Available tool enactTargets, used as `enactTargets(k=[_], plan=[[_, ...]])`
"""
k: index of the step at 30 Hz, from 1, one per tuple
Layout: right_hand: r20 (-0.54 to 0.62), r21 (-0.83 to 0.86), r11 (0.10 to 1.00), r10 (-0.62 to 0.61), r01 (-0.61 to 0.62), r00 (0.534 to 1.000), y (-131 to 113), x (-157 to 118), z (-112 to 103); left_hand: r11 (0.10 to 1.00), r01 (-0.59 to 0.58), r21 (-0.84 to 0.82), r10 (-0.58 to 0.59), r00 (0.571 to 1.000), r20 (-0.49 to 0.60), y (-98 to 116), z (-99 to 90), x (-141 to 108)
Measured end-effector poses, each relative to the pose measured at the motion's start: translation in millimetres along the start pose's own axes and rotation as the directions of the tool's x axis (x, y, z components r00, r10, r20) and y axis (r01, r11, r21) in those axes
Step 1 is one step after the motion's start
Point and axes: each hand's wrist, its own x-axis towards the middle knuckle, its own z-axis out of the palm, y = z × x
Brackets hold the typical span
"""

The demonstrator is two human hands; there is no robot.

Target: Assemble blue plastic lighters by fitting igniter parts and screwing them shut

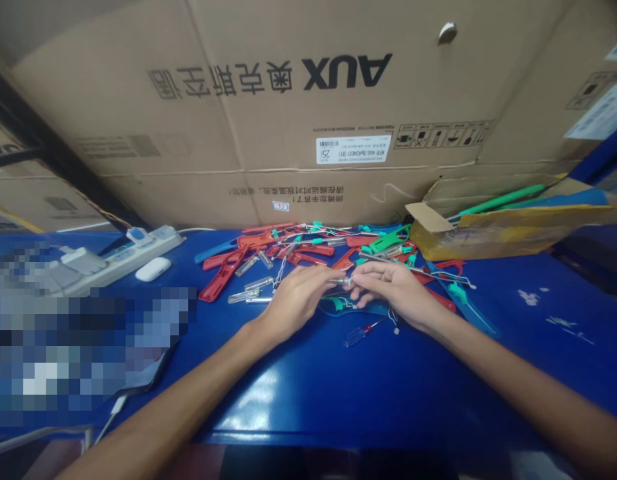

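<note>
My left hand [301,297] is closed on a small clear and metal part [340,282], held just above the blue table [308,387]. Thumb and fingers of my right hand [388,287] pinch the white end of that same part. Behind and around both hands lies a pile of red plastic shells [221,277], with wires, green connectors [458,292] and clear tubes [243,295]. A screwdriver with a clear handle [357,336] rests on the table in front of my hands.
An open cardboard box [508,233] with green and blue pieces stands at the back right. On the left are a white power strip [133,257], a white earphone case [153,269] and a blurred-out area. A large carton [288,133] rises behind.
</note>
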Motion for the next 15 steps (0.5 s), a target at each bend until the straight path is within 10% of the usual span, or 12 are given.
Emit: enactTargets(k=[15], plan=[[0.091, -0.056, 0.998, 0.026, -0.021, 0.996, -3.0, -4.0, -1.2, 0.996, -0.070, -0.057, 0.071, 0.997, 0.018, -4.7, -3.0, -1.5]])
